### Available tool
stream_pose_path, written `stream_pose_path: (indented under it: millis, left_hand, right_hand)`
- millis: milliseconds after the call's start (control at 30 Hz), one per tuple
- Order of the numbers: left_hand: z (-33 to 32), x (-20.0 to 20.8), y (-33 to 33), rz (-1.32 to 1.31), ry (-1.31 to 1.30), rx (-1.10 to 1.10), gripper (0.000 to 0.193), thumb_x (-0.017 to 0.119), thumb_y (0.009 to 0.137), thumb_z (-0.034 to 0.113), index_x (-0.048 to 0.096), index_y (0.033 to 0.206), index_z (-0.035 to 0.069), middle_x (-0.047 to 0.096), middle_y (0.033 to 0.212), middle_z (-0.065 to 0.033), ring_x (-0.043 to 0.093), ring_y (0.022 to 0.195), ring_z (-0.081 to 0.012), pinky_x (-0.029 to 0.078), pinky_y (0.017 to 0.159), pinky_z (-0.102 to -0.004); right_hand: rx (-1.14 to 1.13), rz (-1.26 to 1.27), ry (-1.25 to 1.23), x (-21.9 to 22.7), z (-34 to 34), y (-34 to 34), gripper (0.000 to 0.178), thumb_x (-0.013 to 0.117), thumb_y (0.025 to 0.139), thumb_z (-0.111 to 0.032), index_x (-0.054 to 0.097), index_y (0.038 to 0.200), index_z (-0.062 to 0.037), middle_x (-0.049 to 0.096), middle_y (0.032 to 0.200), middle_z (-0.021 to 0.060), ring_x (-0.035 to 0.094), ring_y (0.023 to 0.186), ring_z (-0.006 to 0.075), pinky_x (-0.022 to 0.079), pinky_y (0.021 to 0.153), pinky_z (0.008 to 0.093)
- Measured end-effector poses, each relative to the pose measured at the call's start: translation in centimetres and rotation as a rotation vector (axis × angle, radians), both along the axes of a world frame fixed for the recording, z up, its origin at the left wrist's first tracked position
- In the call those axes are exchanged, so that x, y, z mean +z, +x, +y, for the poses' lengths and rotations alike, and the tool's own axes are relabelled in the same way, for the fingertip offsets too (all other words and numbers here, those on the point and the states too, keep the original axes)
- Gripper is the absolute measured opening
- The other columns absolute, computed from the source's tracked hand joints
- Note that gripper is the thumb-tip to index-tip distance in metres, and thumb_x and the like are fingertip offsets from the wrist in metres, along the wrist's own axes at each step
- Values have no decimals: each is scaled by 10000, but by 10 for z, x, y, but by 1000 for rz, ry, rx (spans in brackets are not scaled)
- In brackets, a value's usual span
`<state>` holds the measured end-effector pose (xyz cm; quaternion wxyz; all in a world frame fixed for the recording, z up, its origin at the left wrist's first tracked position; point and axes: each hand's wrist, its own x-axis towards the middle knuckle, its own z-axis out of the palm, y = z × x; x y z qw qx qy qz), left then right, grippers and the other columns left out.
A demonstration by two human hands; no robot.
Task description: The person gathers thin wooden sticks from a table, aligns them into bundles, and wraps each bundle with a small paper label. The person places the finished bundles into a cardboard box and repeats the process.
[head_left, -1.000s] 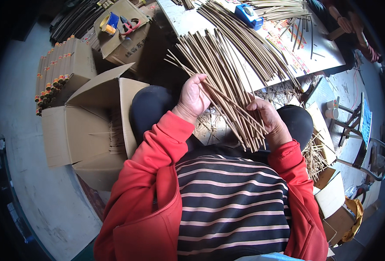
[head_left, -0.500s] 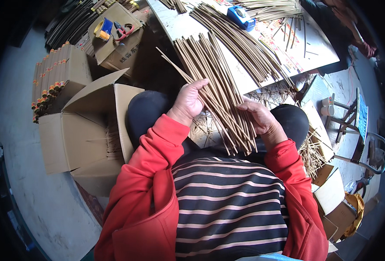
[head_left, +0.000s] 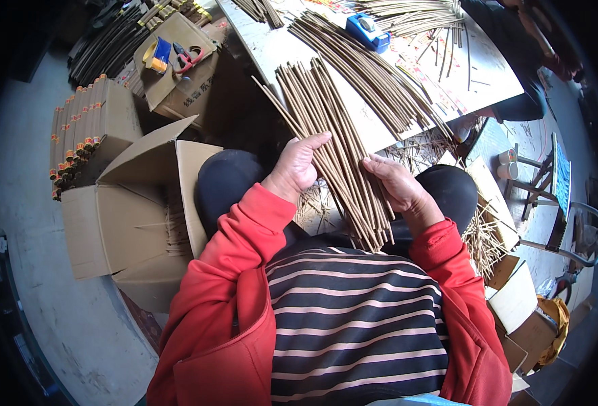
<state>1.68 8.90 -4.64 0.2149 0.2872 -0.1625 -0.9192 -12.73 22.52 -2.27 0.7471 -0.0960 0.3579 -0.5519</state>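
A loose bundle of thin brown incense sticks (head_left: 333, 149) slants over my lap, its far ends spread above the table edge. My left hand (head_left: 297, 164) grips it from the left, thumb lying across the top of the sticks. On the other side my right hand (head_left: 397, 181) is closed around the bundle's right edge, thumb on top; its fingertips are hidden beneath. One stick angles out past the others at the far left. Further off, a broad row of similar sticks (head_left: 366, 78) lies on the white table (head_left: 485, 101).
An opened cardboard box (head_left: 86, 230) stands at my left, before a carton of wrapped stick bundles (head_left: 76, 132). Scissors (head_left: 188, 59) and a yellow-blue tape dispenser (head_left: 157, 54) rest on another box. A blue tape dispenser (head_left: 369, 32) sits on the table. Another person is at far right.
The bundle has come slightly nearer to me, and its near ends lie more evenly together. My right hand has shifted slightly left along with it. Both hands still hold the sticks.
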Motion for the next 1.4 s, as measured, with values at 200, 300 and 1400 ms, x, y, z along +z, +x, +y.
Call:
stream_pose_path:
  millis: [200, 300, 1400]
  left_hand:
    - [1, -9, -8, -14, 4, -2, 219, 523, 867, 57, 549, 1060, -42, 623, 998, -146, 622, 905, -261, 504, 843, -402]
    - [3, -5, -7, 10, 73, 23, 223, 491, 869, 59, 542, 1055, -54, 619, 1002, -154, 620, 902, -268, 505, 833, -410]
    - [7, 1, -1, 50, -145, 85, 321, 615, 837, 362, 584, 919, 53, 626, 805, -81, 614, 721, -199, 519, 698, -347]
  right_hand:
    - [11, 48, 91, 2, -1, 1, 333, 373, 950, -189, 478, 1165, 42, 605, 1046, 145, 626, 889, 212, 524, 779, 335]
    - [-37, 25, 137, 2, -1, 1, 349, 366, 950, -212, 492, 1150, 45, 614, 1014, 147, 628, 861, 216, 525, 766, 333]
    - [239, 1257, -159, 36, -10, 51, 423, 364, 957, -226, 313, 1268, 55, 538, 1042, 309, 562, 970, 383, 440, 820, 397]
